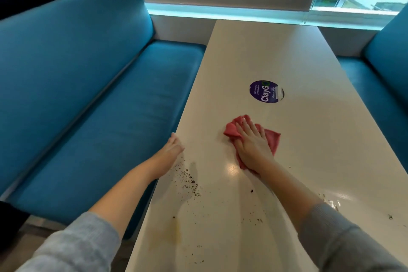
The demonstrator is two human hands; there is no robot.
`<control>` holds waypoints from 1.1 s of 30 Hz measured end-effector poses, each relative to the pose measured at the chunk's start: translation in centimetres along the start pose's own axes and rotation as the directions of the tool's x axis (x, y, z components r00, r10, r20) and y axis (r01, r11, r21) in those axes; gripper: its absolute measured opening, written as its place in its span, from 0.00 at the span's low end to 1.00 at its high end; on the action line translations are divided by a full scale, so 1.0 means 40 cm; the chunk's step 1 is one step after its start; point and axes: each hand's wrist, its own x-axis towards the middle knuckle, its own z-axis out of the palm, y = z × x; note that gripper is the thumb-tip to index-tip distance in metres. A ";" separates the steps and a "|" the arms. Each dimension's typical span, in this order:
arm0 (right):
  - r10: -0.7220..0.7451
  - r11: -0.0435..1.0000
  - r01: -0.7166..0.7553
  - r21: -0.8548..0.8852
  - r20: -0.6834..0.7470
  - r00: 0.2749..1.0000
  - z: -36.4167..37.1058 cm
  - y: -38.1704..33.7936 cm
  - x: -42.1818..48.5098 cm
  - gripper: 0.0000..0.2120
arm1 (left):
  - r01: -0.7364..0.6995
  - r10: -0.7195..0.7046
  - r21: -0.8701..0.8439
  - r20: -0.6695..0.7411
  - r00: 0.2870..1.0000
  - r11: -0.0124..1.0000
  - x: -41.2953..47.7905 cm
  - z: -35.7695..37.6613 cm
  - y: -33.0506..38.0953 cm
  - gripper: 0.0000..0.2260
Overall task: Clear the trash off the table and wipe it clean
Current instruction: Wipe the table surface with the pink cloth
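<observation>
**A:** Right arm stretched forward over the middle of the table (276,51). The right hand (251,143) is palm down, fingers straight and slightly spread, pressing flat on the pink cloth (273,140).

**B:** Is it gripping the cloth?

**A:** No, it's a flat press. The cloth is bunched under the palm, with a fold beside the thumb and a corner poking out to the right.

**B:** And the other side?

**A:** The left hand (174,146) sits at the table's left edge, fingers relaxed against the rim, holding nothing I can see.

**B:** What's around them?

**A:** Dark crumbs (187,180) are scattered just below the left hand, with more specks near the right forearm. There's a yellowish stain (167,234) by the near left edge and a round purple sticker (265,91) just beyond the cloth. A blue bench (88,95) runs along the left, and there's another on the right.
</observation>
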 end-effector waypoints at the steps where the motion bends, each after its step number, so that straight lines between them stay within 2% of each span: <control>1: -0.027 1.000 0.027 0.007 0.002 1.000 0.009 -0.034 0.036 0.26 | -0.007 0.007 0.002 -0.001 1.000 1.000 0.009 0.001 -0.001 0.29; 3: -0.116 0.993 0.116 0.014 0.033 0.993 0.027 -0.116 0.073 0.26 | 0.017 -0.017 -0.001 0.005 1.000 1.000 0.006 -0.009 -0.008 0.32; 5: -0.246 0.969 0.246 0.003 0.057 0.968 0.052 -0.193 0.039 0.27 | 0.042 -0.043 -0.024 -0.046 0.998 0.999 0.023 -0.008 -0.023 0.31; 7: -0.360 0.933 0.360 0.012 0.067 0.931 0.071 -0.236 -0.055 0.27 | -0.005 0.007 0.028 -0.058 0.998 1.000 0.016 0.009 -0.022 0.29; 9: -0.425 0.905 0.425 0.024 0.108 0.899 0.070 -0.229 -0.157 0.26 | -0.027 0.034 0.097 -0.066 0.997 0.995 0.009 0.028 -0.017 0.26; 11: -0.427 0.903 0.429 0.023 0.165 0.889 0.047 -0.167 -0.230 0.27 | 0.083 -0.078 0.075 -0.073 0.994 0.994 0.019 0.046 -0.004 0.22; 14: -0.299 0.954 0.299 0.029 0.167 0.939 -0.003 -0.040 -0.274 0.28 | 0.038 -0.011 0.121 -0.218 0.976 0.992 0.033 0.034 0.026 0.23; 18: 0.005 0.996 -0.012 0.084 0.077 0.997 -0.057 0.071 -0.239 0.34 | -0.046 0.105 0.428 -0.116 0.988 0.902 0.089 0.019 0.061 0.25; 20: 0.131 0.989 -0.137 0.055 0.095 0.987 -0.065 0.075 -0.192 0.29 | -0.058 0.108 0.541 -0.061 0.992 0.839 0.118 0.018 0.071 0.25; 23: 0.209 0.978 -0.209 0.005 0.067 0.976 -0.039 0.015 -0.105 0.26 | -0.063 0.111 0.643 -0.035 0.993 0.763 0.156 0.004 0.076 0.26; 25: 0.158 0.987 -0.158 -0.012 0.056 0.986 -0.004 -0.052 -0.057 0.30 | -0.065 0.094 0.662 -0.008 0.996 0.747 0.172 -0.006 0.078 0.25; 27: 0.008 1.000 -0.009 0.004 0.071 0.997 0.031 -0.128 -0.047 0.36 | -0.070 0.064 0.659 0.034 0.997 0.749 0.180 -0.013 0.084 0.25; 30: -0.259 0.966 0.258 0.024 0.131 0.957 0.061 -0.224 -0.112 0.31 | -0.073 0.062 0.688 0.041 0.997 0.722 0.188 -0.025 0.084 0.24; 33: -0.400 0.916 0.396 0.062 0.190 0.897 0.057 -0.256 -0.210 0.30 | -0.068 0.132 0.637 -0.053 0.990 0.768 0.162 -0.023 0.090 0.25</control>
